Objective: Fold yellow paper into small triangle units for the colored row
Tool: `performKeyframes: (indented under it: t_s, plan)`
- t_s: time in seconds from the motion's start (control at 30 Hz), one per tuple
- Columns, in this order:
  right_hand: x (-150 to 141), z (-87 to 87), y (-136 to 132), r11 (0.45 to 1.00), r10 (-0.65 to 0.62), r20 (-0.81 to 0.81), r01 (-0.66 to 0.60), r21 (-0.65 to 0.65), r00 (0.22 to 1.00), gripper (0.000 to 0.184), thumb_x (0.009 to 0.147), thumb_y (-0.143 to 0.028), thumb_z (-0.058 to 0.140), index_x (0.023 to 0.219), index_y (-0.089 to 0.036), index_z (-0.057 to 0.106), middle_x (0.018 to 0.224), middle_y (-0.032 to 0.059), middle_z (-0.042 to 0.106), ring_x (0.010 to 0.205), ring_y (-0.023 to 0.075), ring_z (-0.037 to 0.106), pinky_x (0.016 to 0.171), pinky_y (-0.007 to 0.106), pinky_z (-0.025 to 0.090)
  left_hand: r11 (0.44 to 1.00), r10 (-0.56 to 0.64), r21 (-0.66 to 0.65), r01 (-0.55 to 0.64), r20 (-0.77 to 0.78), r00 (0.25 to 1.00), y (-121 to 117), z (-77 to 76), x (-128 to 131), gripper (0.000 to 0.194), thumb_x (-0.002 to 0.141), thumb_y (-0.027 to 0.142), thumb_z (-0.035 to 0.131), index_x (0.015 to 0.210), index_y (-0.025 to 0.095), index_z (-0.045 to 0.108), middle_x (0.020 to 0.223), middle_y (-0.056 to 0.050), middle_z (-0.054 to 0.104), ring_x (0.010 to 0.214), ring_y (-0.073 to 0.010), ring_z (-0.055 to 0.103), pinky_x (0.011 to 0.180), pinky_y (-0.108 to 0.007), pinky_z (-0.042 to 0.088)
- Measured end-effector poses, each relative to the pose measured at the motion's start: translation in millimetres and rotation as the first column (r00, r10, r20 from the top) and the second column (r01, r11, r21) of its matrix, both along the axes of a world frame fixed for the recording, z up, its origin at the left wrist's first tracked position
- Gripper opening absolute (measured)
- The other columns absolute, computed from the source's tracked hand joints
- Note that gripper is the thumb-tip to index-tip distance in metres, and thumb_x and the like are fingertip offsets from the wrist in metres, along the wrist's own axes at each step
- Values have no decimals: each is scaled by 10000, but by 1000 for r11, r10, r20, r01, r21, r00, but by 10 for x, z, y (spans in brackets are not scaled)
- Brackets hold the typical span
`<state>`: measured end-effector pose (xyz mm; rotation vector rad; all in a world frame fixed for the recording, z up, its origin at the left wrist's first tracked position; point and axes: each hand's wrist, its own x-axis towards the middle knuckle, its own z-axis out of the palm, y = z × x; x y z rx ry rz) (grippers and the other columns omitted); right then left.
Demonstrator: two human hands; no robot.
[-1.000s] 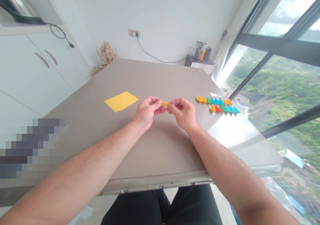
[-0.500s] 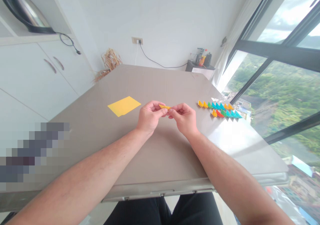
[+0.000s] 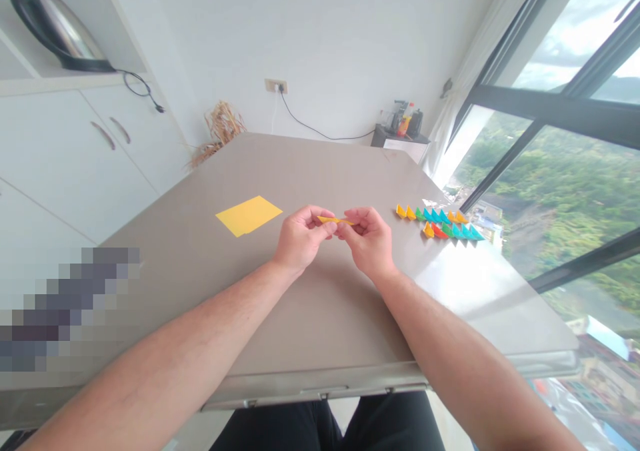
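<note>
Both of my hands meet over the middle of the grey table (image 3: 325, 317). My left hand (image 3: 299, 237) and my right hand (image 3: 369, 239) each pinch one end of a small folded yellow paper piece (image 3: 334, 220), held a little above the tabletop. The fingers of both hands are curled closed on it. A flat yellow paper sheet (image 3: 249, 215) lies on the table to the left of my left hand. To the right of my right hand, two rows of small folded paper triangles (image 3: 439, 222) in yellow, green, blue and red lie near the table's right edge.
White cabinets (image 3: 65, 157) stand on the left with a kettle (image 3: 60, 31) on the shelf above. A wall socket with a cable (image 3: 277, 86) sits behind the table. A large window (image 3: 565, 171) runs along the right. A small stand with bottles (image 3: 403, 121) is in the far corner.
My fingers have worked the yellow piece, which now looks longer and flatter between the two hands. The camera has tipped slightly, so the table sits lower in view.
</note>
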<state>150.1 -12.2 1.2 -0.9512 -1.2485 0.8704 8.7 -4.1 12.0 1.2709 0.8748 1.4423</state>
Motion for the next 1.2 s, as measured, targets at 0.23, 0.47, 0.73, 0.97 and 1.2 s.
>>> performKeyframes:
  t_s: [0.23,0.47,0.73,0.97,1.2]
  plan:
    - [-64,47,-3,1000,-17,-53,17,-6,998,255,728,-376,782,856,-233,613,751,-3,724,689,179,716,715,365,612,997,71,-37,-68,91,993,-15,32,68,164,666,217,793,774,186,673,649,13,682,640,-158,672,703,-335,537]
    - [-65,27,-15,994,-108,-20,108,2,994,235,692,-316,813,837,-212,661,678,-4,706,623,184,714,627,345,605,997,39,-77,-31,114,993,-1,-22,125,124,694,167,722,784,200,644,621,20,658,580,-142,650,673,-330,523]
    - [35,-55,33,990,-138,104,141,-14,985,211,725,-340,789,854,-201,696,709,14,728,648,188,720,658,357,609,1000,16,16,-13,-189,982,71,-122,31,117,763,232,727,833,210,636,740,-25,710,714,-171,685,624,-295,506]
    - [36,-68,66,994,-96,183,102,-23,978,178,761,-352,755,866,-216,706,743,17,754,708,193,741,724,351,603,996,87,23,-84,-198,976,134,-112,-24,112,726,221,751,794,201,665,671,-5,697,622,-152,640,623,-295,502]
    - [31,-49,57,995,-96,193,101,-19,977,158,768,-343,744,853,-213,710,738,6,755,690,183,738,697,322,591,997,76,5,-77,-216,973,138,-108,-38,116,738,221,732,828,183,669,671,7,687,608,-126,628,621,-270,501]
